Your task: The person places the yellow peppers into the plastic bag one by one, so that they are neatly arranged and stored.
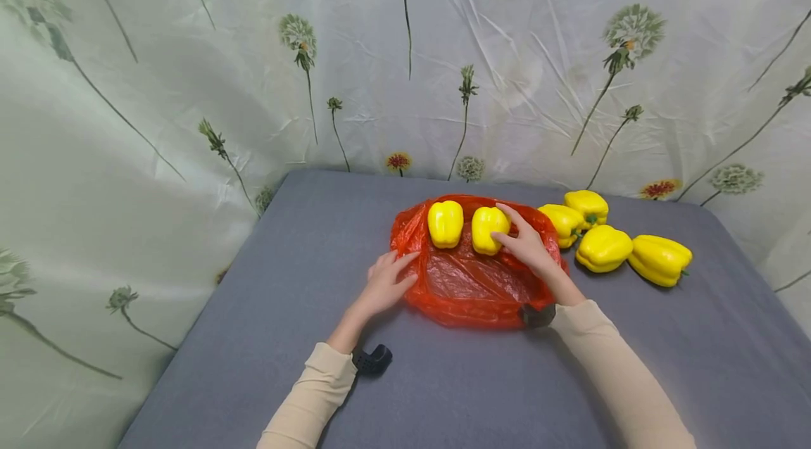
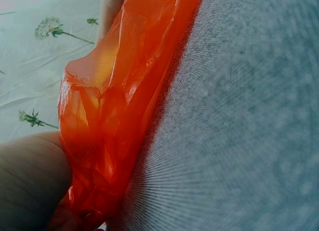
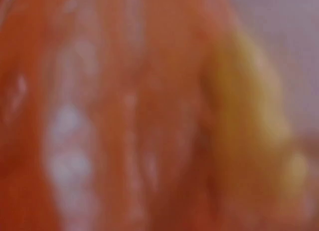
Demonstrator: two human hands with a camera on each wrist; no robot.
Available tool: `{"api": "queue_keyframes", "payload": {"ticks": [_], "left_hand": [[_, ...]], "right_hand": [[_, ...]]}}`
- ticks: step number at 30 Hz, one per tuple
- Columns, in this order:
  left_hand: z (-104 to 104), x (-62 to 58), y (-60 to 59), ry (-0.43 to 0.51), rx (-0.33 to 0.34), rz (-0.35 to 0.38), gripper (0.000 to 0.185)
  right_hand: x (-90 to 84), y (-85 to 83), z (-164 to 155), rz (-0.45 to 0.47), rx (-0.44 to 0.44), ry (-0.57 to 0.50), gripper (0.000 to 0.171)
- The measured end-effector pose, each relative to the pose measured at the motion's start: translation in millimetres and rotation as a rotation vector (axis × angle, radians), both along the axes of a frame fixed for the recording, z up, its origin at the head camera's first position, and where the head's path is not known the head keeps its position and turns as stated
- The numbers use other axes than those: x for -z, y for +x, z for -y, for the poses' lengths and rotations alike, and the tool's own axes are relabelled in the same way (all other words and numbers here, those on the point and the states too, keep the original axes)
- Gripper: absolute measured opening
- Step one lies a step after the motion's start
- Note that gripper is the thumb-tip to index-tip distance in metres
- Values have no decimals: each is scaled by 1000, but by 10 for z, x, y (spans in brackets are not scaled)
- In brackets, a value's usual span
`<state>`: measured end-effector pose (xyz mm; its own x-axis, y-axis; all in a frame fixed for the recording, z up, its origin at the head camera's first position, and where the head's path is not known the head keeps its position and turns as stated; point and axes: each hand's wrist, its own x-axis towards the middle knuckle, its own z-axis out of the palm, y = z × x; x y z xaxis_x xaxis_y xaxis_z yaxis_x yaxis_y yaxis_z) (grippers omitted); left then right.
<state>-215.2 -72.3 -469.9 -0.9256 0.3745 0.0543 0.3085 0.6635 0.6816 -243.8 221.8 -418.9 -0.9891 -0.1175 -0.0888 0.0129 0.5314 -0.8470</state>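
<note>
A red plastic bag (image 1: pixel 469 312) lies spread with its mouth up on the table. Inside, toward its far side, one yellow bell pepper (image 1: pixel 445 224) stands at the left. Beside it is a second yellow bell pepper (image 1: pixel 486 229), which my right hand (image 1: pixel 529 246) holds from the right, thumb in front and fingertips at its upper edge. My left hand (image 1: pixel 383 285) rests against the bag's left side with fingers spread. In the left wrist view, part of that hand touches the crinkled bag (image 2: pixel 124 101). The right wrist view is blurred, showing red plastic (image 3: pixel 124 116) and a yellow patch.
Several more yellow bell peppers (image 1: pixel 604 249) lie in a group right of the bag, on the grey-covered table (image 1: pixel 285 259). Behind the table hangs a pale curtain (image 1: pixel 355 69) printed with dandelions. A dark wrist device (image 1: pixel 374 360) is on the left wrist.
</note>
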Motion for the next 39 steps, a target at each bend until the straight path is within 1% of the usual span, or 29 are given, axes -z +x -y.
{"api": "queue_keyframes", "payload": {"ticks": [8, 12, 16, 19, 24, 27, 32, 39], "left_hand": [[3, 4, -10, 4, 6, -3, 47], [-2, 5, -10, 10, 4, -9, 47], [-6, 5, -10, 8, 3, -13, 47], [-9, 1, -7, 7, 5, -13, 47], [-8, -14, -1, 24, 5, -7, 47], [-6, -14, -1, 26, 4, -8, 47], [-6, 2, -4, 15, 5, -12, 47], [-14, -8, -10, 20, 3, -5, 47]], "right_hand": [[32, -26, 14, 6, 4, 19, 65], [58, -42, 46, -9, 30, 42, 64], [75, -47, 66, -15, 52, 15, 63], [94, -44, 56, -14, 35, 10, 67], [120, -47, 35, -39, -35, 77, 78], [133, -52, 38, -45, -57, 94, 80], [163, -51, 58, -32, -39, 108, 80], [170, -35, 75, -55, -14, 95, 79]]}}
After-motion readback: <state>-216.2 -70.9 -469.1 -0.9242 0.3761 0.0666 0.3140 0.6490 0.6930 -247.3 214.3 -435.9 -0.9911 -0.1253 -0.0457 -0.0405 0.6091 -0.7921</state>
